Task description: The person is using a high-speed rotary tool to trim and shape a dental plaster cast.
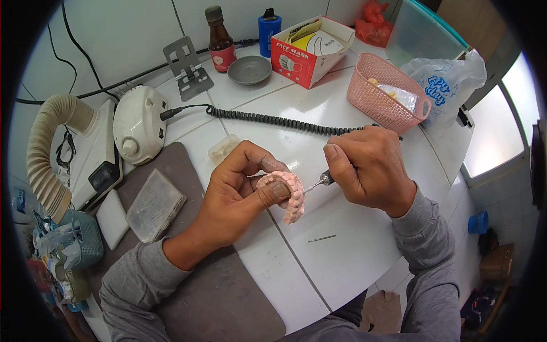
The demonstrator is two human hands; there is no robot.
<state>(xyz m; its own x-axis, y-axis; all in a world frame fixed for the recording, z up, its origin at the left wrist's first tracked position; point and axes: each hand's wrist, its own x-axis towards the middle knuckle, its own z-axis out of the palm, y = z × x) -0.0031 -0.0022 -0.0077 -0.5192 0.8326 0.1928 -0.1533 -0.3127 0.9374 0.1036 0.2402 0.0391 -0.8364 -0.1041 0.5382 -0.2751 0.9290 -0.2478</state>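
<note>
My left hand (239, 199) grips a pink dental arch cast (293, 202), thumb across its inner side and fingers curled behind it. My right hand (370, 168) is closed around a dark rotary handpiece (326, 177) with a metal shank, whose tip is at the cast's right side; whether it touches cannot be told exactly. A coiled black cord (262, 118) runs from the white control box (138, 122) toward the handpiece. A thin metal bit (322, 237) lies on the tiles below my hands. A small translucent case (222, 147) sits behind my left hand.
A brown mat (239, 302), flat clear case (154, 205), hose unit (48, 154) and blue basket (85, 245) are on the left. A brown bottle (221, 43), grey dish (249, 71), mask box (307, 54) and pink basket (382, 105) line the back of the tiled table (319, 273).
</note>
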